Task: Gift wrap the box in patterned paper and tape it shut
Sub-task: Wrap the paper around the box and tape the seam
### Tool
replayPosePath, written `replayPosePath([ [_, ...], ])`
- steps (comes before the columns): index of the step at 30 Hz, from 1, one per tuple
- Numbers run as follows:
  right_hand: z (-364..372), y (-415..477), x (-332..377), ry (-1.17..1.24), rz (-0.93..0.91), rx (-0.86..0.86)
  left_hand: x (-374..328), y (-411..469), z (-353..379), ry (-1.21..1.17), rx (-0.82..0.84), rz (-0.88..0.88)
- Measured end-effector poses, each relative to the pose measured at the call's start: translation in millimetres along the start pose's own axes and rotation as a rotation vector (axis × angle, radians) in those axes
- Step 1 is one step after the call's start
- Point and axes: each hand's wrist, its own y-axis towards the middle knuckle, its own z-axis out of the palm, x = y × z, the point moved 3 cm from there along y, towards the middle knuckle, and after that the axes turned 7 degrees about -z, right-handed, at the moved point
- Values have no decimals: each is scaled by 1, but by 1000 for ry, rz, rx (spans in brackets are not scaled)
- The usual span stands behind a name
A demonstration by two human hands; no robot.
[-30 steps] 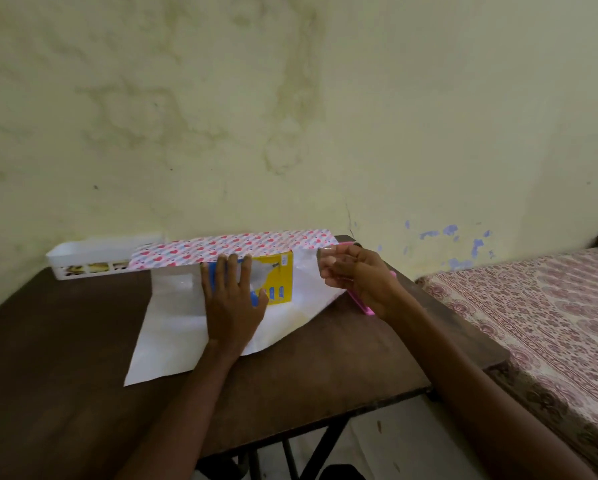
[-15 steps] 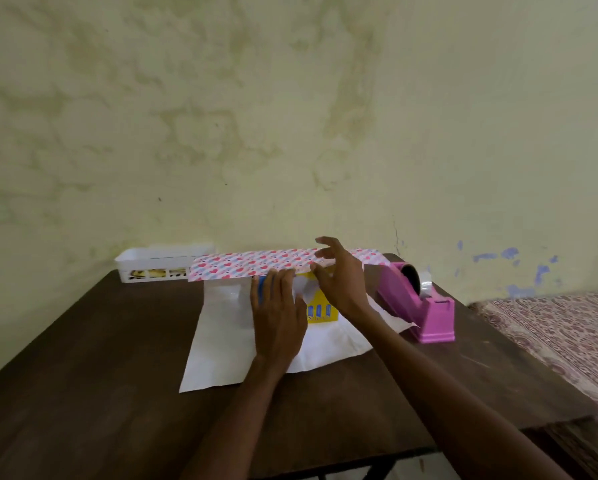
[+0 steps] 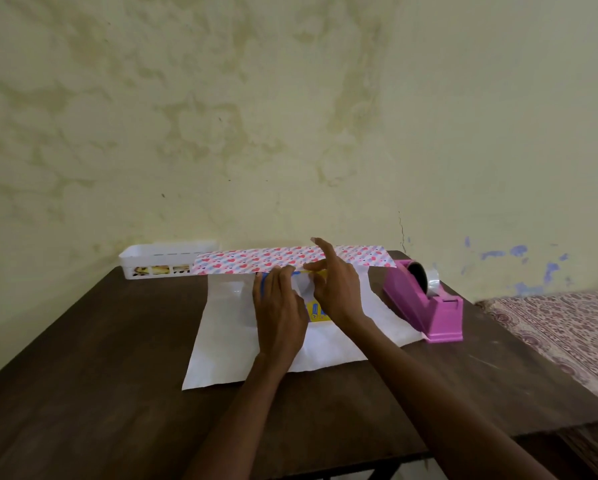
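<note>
One white basket (image 3: 159, 252) is seen at the far left of the dark wooden table (image 3: 83, 375), close against the wall, with something yellowish inside that cannot be made out. Just to its right, one sheet of wrapping paper (image 3: 228, 341) is spread white side up on the table. Its far edge is folded over towards the person, so one strip (image 3: 256, 259) of pink and red hearts is shown.

Two bare hands are counted at the middle of the sheet. The left hand (image 3: 278, 313) is laid flat, fingers straight and together, pressed down with the fingertips at the edge of the patterned strip. Under and between the hands, one box (image 3: 316, 311) is found, yellow with blue marks, lying on the white paper and largely covered. The right hand (image 3: 339, 289) is placed just beside the left, over the box's right part. Its index finger is lifted straight up, and the other fingers are bent down towards the paper's edge. Whether anything is pinched there cannot be told.

Further right, one pink tape dispenser (image 3: 429, 313) is set on the table, touching the sheet's right edge, with one roll of clear tape (image 3: 431, 280) mounted in it. At the far right, one patterned bedcover (image 3: 567, 327) is seen beyond the table.
</note>
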Motion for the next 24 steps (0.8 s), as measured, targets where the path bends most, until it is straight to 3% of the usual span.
replayPosePath([
  [8, 4, -4, -2, -61, -80, -85, -11, 38, -29, -61, 4, -92],
  [14, 3, -4, -1, -50, -133, -132, -17, 82, -37, -87, 193, 130],
  [24, 7, -1, -12, 40, -10, -63, -14, 82, -26, -9, 107, 215],
])
